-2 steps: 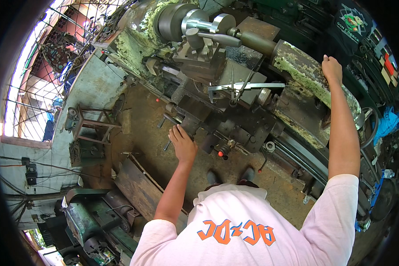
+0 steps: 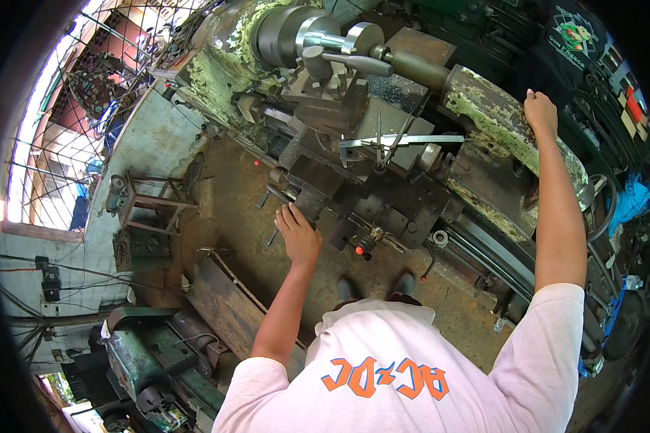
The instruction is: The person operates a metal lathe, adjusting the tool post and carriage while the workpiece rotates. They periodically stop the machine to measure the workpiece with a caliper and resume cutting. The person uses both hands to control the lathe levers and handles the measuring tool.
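Note:
Below me is a metal lathe with a shiny stepped workpiece (image 2: 323,36) between its chuck (image 2: 278,36) and the tailstock centre (image 2: 383,53). My left hand (image 2: 298,234) is on the cross-slide handwheel (image 2: 280,193), its fingers closed over the hub and partly hiding it. My right hand (image 2: 542,114) is curled over the far edge of the worn green tailstock (image 2: 484,97); its fingertips are mostly hidden. A vernier caliper (image 2: 419,140) and a pointed pair of dividers (image 2: 380,148) lie on the carriage, between my hands. Beside the workpiece stands the tool post (image 2: 325,90) with its lever handle (image 2: 361,65).
A red-knobbed lever (image 2: 360,250) sticks out at the apron's front. The leadscrew (image 2: 477,252) runs to the right. At the left are a small metal stand (image 2: 155,202) and a slanted wooden board (image 2: 224,296), with a green machine (image 2: 152,353) behind me. A dark-shirted person (image 2: 563,43) is at the far right.

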A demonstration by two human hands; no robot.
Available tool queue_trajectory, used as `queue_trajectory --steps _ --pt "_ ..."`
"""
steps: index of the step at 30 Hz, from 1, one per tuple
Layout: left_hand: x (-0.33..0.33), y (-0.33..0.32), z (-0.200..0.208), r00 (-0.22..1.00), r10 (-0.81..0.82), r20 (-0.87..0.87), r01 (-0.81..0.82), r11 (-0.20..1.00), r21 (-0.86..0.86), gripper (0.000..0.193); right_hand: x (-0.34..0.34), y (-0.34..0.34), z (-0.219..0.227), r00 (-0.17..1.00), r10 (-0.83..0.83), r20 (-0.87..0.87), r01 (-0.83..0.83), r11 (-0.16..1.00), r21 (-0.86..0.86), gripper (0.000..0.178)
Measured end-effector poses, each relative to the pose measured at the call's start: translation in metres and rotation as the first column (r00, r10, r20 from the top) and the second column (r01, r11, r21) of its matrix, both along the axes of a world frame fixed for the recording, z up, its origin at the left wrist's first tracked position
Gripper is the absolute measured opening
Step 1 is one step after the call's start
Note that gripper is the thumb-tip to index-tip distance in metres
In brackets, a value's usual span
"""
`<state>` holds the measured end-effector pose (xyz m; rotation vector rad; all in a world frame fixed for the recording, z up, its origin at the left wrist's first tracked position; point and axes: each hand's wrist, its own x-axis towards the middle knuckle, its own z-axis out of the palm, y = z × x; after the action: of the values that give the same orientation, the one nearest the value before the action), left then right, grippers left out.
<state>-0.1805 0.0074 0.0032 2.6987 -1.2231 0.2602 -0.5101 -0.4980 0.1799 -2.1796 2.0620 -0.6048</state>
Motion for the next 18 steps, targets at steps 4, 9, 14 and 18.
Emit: queue_trajectory --steps 4,9,14,18 --pt "-0.001 0.0 -0.005 1.0 0.006 0.023 -0.006 1.0 -0.002 0.093 0.001 0.0 0.001 1.0 0.005 -0.004 -0.005 1.0 -0.016 0.045" --pt "-0.001 0.0 0.003 1.0 0.003 0.002 -0.004 0.999 0.054 0.097 0.003 0.002 0.002 1.0 -0.016 0.004 0.016 1.0 0.007 0.045" --pt "0.039 -0.008 0.044 0.942 0.114 -0.316 -0.008 0.948 0.318 0.096 0.002 0.004 0.003 1.0 -0.023 0.011 0.023 1.0 0.014 0.045" --pt "0.098 -0.019 0.064 0.718 0.138 -0.682 0.16 0.921 0.355 0.092 0.003 0.004 0.002 1.0 -0.012 0.013 0.012 1.0 -0.006 0.045"
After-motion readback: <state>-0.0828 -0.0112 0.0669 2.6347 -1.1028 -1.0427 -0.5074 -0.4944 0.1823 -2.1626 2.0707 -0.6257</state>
